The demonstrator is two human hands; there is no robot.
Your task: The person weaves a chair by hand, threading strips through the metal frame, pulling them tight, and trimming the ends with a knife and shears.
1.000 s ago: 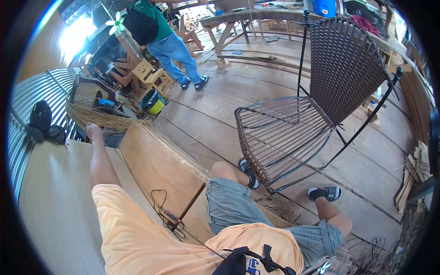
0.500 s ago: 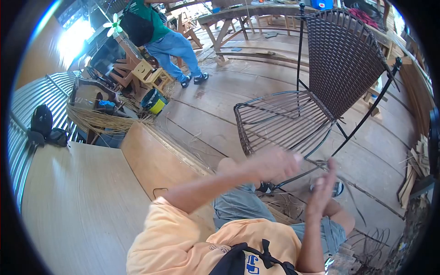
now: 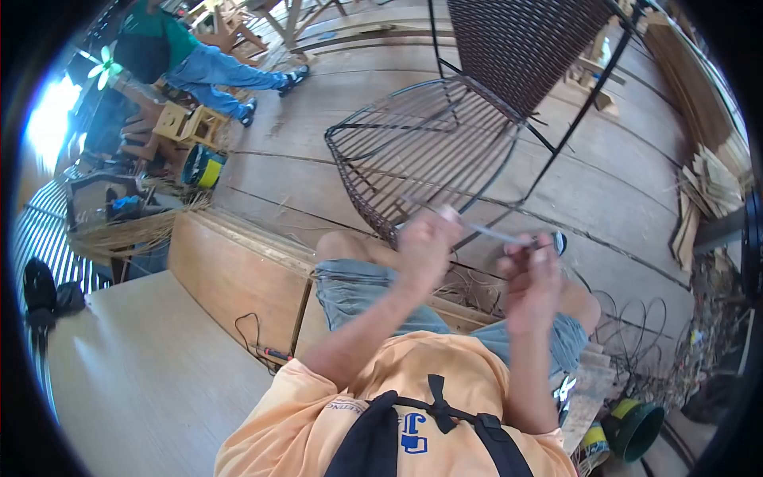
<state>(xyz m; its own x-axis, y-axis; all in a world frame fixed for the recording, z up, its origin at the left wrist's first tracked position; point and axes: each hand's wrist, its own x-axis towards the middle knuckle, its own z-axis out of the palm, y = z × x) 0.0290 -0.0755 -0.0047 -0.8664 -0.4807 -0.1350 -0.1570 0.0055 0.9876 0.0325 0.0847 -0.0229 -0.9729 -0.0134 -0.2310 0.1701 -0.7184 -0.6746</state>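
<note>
A thin greyish strip runs between my two hands, in front of the chair seat. My left hand is closed around its left end, near the seat's front rim. At the strip's right end, the fingers of my right hand pinch it. Part of the strip is blurred by motion. The chair has a seat of spaced dark strands on a metal frame and a brown woven backrest. Loose strands lie on the floor between my legs.
At the left is a wooden bench or panel with a cord and a red-handled tool. Another person stands beyond a small wooden chair. Buckets stand at lower right, below wood pieces.
The view has tilted down, so the chair and the other person appear higher and farther left. Both hands, blurred or spread before, are now closed on the strip.
</note>
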